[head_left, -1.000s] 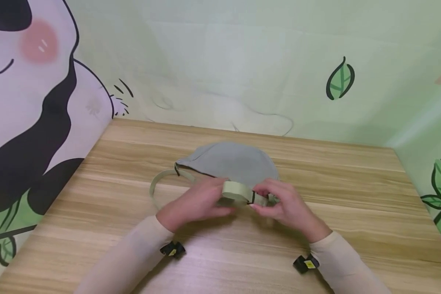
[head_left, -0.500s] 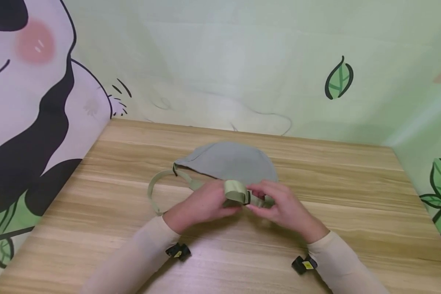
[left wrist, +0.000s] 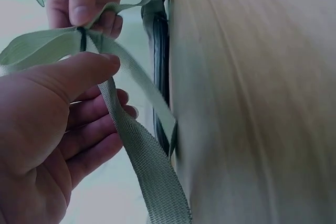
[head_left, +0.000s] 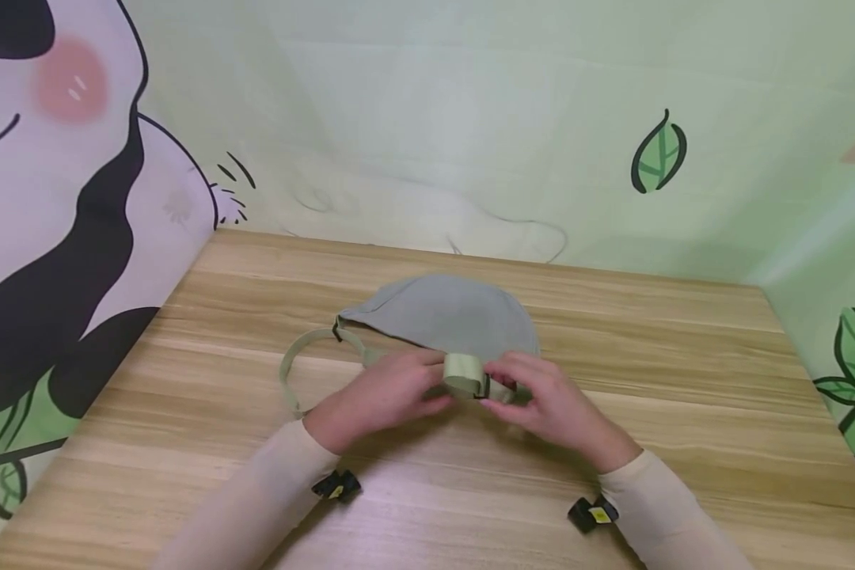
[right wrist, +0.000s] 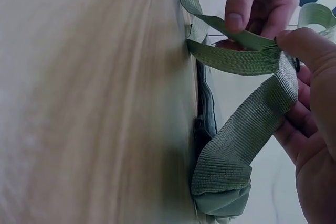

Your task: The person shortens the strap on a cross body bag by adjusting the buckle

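Note:
A grey crescent-shaped bag [head_left: 449,313] lies on the wooden table, with a pale green webbing strap [head_left: 462,366] running from its ends. My left hand [head_left: 392,388] pinches the strap between thumb and fingers, as the left wrist view shows. Just to its right, my right hand [head_left: 545,392] grips the strap at a black slider buckle [left wrist: 82,39]. Between the hands the webbing stands up in a short loop. In the right wrist view, a wide length of strap [right wrist: 257,108] slopes from my right hand to the bag's end. Part of the slider is hidden behind fingers.
The rest of the strap curves over the table [head_left: 684,380] to the left of the bag. Black wrist cameras [head_left: 337,485] are worn at both sleeves. A printed cloth backdrop [head_left: 427,119] rises behind the table and along both sides.
My left hand moved right toward the right hand, then slightly back left. The loop between the hands has become narrower, and the strap curve at left has shifted slightly left. The bag stays put.

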Demonstrator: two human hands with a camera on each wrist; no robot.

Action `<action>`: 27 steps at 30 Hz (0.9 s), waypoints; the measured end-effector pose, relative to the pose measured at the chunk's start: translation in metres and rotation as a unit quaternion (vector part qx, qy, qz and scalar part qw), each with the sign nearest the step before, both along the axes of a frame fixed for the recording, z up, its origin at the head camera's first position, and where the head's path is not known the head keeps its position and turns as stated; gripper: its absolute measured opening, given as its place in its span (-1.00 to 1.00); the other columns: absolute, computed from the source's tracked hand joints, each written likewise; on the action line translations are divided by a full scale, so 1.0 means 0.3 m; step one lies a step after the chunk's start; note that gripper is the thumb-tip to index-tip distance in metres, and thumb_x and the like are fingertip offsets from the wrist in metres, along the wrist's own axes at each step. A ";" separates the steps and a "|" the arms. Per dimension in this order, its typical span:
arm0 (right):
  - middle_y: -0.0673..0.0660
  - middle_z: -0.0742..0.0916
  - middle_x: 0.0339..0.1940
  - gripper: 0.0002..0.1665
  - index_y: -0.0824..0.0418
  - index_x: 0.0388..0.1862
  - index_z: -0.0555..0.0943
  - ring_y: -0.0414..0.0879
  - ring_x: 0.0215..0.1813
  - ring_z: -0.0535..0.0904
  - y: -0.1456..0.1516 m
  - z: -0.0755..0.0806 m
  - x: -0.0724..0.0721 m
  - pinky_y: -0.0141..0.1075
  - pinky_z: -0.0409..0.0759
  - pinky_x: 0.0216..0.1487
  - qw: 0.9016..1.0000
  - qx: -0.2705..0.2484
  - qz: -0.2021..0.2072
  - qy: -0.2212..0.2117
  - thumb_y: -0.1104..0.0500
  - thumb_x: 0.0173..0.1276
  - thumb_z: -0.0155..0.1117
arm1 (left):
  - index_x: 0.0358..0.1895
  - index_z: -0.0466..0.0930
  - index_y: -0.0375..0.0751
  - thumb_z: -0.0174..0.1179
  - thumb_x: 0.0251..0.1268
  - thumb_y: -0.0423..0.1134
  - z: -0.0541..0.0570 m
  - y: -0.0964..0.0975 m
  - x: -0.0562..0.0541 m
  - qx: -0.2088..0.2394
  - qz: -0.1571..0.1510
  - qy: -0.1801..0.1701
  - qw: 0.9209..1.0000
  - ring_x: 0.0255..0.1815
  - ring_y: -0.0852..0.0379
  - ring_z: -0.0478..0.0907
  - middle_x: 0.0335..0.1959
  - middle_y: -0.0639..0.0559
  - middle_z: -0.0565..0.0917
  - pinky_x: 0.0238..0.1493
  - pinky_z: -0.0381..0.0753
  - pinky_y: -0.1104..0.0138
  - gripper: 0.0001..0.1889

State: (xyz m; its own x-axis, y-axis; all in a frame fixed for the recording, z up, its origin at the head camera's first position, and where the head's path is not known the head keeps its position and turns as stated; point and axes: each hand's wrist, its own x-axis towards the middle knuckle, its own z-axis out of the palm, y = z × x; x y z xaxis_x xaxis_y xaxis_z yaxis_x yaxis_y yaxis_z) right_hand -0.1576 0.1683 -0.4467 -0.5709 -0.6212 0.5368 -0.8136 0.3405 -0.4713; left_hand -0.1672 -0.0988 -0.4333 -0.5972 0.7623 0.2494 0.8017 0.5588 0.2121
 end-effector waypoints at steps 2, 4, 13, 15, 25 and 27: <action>0.06 0.79 -0.16 -0.49 0.28 0.09 0.72 -0.18 -0.21 0.63 0.002 0.000 0.001 -0.34 0.71 -0.22 1.000 0.006 0.001 -0.001 0.38 0.15 0.67 | -0.05 0.79 -0.14 0.53 0.35 -0.15 0.004 -0.009 0.003 -0.004 0.007 0.009 1.000 -0.32 0.18 0.70 -0.24 0.07 0.76 -0.20 0.75 0.37 -0.78; 0.05 0.79 -0.17 -0.50 0.28 0.08 0.72 -0.19 -0.22 0.63 0.004 0.003 0.002 -0.35 0.70 -0.23 1.000 0.008 0.001 -0.005 0.38 0.15 0.67 | -0.12 0.78 -0.14 0.53 0.35 -0.15 0.006 -0.016 0.003 -0.006 0.007 0.021 1.000 -0.39 0.20 0.64 -0.30 0.09 0.73 -0.28 0.71 0.39 -0.81; -0.01 0.74 -0.31 -0.64 0.20 -0.15 0.72 -0.22 -0.28 0.59 0.035 0.019 -0.002 -0.31 0.68 -0.26 0.999 -0.022 -0.030 -0.020 0.42 0.11 0.65 | -0.17 0.76 -0.10 0.47 0.37 -0.25 -0.005 -0.073 -0.004 -0.013 0.015 0.035 0.999 -0.41 0.21 0.64 -0.32 0.11 0.73 -0.33 0.69 0.37 -0.91; -0.01 0.72 -0.33 -0.63 0.19 -0.18 0.70 -0.21 -0.29 0.58 0.045 0.020 -0.005 -0.33 0.67 -0.26 0.999 -0.024 -0.027 -0.014 0.43 0.09 0.65 | -0.18 0.75 -0.10 0.47 0.36 -0.26 -0.002 -0.088 -0.007 -0.010 0.017 0.040 0.999 -0.40 0.20 0.65 -0.31 0.12 0.73 -0.33 0.69 0.37 -0.91; 0.07 0.80 -0.19 -0.53 0.28 0.01 0.74 -0.18 -0.23 0.62 0.074 0.020 -0.017 -0.54 0.60 -0.12 1.000 -0.021 -0.009 0.005 0.43 0.09 0.65 | -0.16 0.77 -0.12 0.52 0.30 -0.24 0.006 -0.152 -0.016 -0.028 0.030 0.045 0.998 -0.33 0.16 0.68 -0.29 0.11 0.74 -0.23 0.74 0.26 -0.86; 0.09 0.81 -0.17 -0.51 0.29 0.03 0.74 -0.17 -0.21 0.62 0.080 0.020 -0.018 -0.53 0.60 -0.11 1.000 -0.018 -0.007 0.007 0.43 0.08 0.65 | -0.17 0.76 -0.11 0.53 0.29 -0.24 0.008 -0.160 -0.015 -0.029 0.032 0.053 0.998 -0.32 0.15 0.68 -0.30 0.11 0.74 -0.21 0.74 0.24 -0.85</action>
